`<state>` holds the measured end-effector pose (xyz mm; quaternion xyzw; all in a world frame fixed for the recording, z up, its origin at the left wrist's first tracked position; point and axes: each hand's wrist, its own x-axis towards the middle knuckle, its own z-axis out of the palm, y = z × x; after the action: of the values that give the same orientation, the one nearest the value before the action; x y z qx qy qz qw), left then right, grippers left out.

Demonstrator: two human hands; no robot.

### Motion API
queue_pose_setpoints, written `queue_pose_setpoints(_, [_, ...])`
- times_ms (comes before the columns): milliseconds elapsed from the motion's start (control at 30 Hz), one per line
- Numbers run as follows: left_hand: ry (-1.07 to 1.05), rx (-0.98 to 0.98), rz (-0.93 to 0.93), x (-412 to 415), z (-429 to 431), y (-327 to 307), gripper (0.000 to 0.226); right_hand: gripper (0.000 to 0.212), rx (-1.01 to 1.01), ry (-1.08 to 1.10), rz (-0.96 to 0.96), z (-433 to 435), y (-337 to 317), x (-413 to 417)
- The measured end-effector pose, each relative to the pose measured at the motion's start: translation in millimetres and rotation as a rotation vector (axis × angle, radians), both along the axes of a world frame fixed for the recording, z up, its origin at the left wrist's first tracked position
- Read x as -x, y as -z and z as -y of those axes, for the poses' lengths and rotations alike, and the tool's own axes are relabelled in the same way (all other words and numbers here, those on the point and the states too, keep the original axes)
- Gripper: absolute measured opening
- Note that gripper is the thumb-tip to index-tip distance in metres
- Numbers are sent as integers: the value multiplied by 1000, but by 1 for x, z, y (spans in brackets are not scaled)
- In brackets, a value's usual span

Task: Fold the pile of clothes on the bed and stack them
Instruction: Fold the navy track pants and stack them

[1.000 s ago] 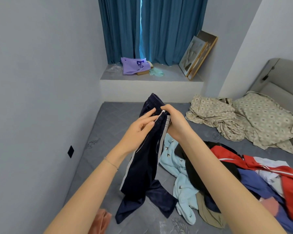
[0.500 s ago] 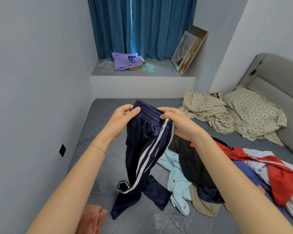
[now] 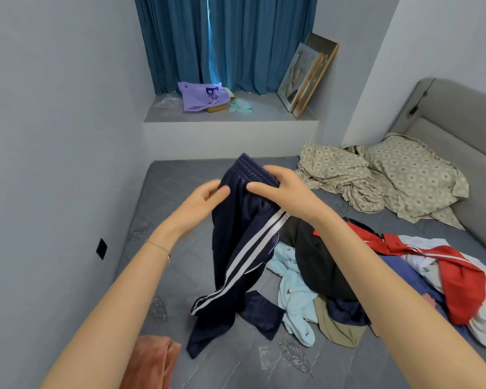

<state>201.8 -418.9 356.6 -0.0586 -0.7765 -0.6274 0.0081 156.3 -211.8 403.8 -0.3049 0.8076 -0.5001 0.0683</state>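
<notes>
Just left of the pile of clothes [image 3: 348, 276], your right hand [image 3: 282, 189] grips the waistband of the navy track pants [image 3: 244, 248] and your left hand [image 3: 204, 199], blurred, seems to pinch it; folding not yet begun, so next spread them flat.

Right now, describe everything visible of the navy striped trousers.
The navy track trousers look like smooth, slightly shiny fabric, with a gathered elastic waistband and two white stripes down one side. The left hand pinches the waistband's left edge, the right hand grips its right. The legs hang twisted, ends crumpled on the grey mattress.
</notes>
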Motion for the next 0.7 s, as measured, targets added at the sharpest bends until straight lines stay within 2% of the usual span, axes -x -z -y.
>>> queue_pose_setpoints(67, [50,53,76,-5,8,25,27,20,131,8,91,-7,-1,0])
queue_pose_setpoints(133, [34,21,109,-9,13,37,27,21,154,7,164,-14,-2,3])
queue_pose_setpoints(300, [-32,-81,56,-6,21,26,13,18,-97,96,143,-21,2,12])
queue_pose_setpoints(433, [-51,-194,-34,-5,25,5,26,22,-114,133,161,-11,6,-1])
queue_pose_setpoints(533, [-79,-265,-90,-5,26,-17,9,26,92,160,241,4,14,-14])
queue_pose_setpoints(567, [-72,-279,-107,-6,28,-22,10,26,180,175,286,8,13,-18])
queue_pose_setpoints(633, [-43,-316,-97,-8,35,-25,17,20,344,189,370,12,5,-23])
queue_pose_setpoints(700, [16,-268,-21,-11,41,-14,38,12,462,166,425,13,-7,-27])
